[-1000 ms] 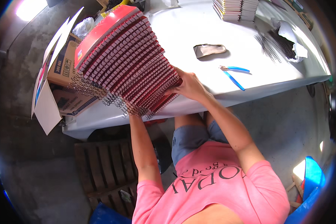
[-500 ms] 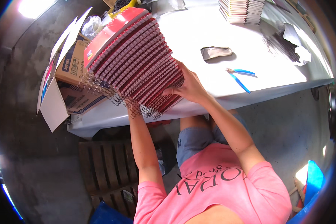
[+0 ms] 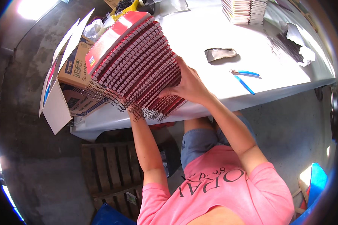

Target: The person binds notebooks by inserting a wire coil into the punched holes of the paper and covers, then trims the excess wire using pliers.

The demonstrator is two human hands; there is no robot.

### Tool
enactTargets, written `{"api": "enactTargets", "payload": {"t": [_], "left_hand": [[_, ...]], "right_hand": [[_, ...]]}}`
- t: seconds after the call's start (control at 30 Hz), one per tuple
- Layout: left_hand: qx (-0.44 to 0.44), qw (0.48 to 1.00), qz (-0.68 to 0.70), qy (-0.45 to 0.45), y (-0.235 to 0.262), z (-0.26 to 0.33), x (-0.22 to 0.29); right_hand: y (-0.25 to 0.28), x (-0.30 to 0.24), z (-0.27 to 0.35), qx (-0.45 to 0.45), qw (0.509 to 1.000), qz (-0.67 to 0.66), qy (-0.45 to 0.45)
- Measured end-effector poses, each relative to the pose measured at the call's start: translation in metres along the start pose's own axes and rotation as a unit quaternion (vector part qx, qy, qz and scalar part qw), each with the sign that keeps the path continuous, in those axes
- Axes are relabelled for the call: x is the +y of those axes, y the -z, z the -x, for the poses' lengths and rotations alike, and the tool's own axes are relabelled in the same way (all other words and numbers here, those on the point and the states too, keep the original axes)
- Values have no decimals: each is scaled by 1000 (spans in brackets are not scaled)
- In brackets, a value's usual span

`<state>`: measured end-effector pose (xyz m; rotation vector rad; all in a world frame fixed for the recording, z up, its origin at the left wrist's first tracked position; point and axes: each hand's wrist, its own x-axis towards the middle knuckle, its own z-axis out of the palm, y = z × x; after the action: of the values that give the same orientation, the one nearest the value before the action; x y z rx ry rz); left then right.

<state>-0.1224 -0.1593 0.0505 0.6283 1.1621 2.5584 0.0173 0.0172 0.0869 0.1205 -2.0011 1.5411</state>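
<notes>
A thick stack of red-covered spiral notebooks (image 3: 139, 62) is held tilted above the table's near left edge. Loose wire coil ends (image 3: 110, 98) stick out along its lower left side. My left hand (image 3: 131, 108) supports the stack from below, its fingers mostly hidden by notebooks and wire. Around the right side wraps my right hand (image 3: 190, 84), thumb across the coiled spines and fingers behind the stack. Blue-handled cutting pliers (image 3: 246, 79) lie on the table to the right, handles spread. Beyond them rests a small grey and beige object (image 3: 220, 54) whose kind I cannot make out.
An open cardboard box (image 3: 77, 67) with raised flaps stands left of the notebooks. Another notebook stack (image 3: 246, 12) is at the far side of the white-covered table (image 3: 199, 32). Dark wire coils (image 3: 287, 47) lie beside crumpled wrapping (image 3: 307, 54) at the right.
The stack has tipped slightly, so more of the coiled spines face me. My right thumb has shifted a little left across them. Both hands keep their hold.
</notes>
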Motion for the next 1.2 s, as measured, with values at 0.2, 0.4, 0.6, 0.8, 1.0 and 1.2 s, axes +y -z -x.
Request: {"api": "enactTargets", "payload": {"t": [0.2, 0.4, 0.6, 0.8, 1.0, 1.2], "left_hand": [[1, 1000, 10, -8, -1, -4, -1], [-15, 1000, 25, -5, 11, -20, 22], [-10, 999, 30, -15, 9, -19, 18], [2, 999, 24, -23, 0, -18, 14], [-9, 999, 23, -21, 2, -24, 18], [-10, 1000, 15, -23, 3, -25, 22]], "right_hand": [[7, 2, -5, -36, 995, 84, 33], [-1, -17, -29, 29, 997, -5, 65], [1, -24, -30, -6, 999, 21, 37], [11, -30, -31, -31, 993, 98, 53], [-3, -37, -34, 8, 997, 68, 24], [-1, -39, -33, -18, 998, 58, -25]]}}
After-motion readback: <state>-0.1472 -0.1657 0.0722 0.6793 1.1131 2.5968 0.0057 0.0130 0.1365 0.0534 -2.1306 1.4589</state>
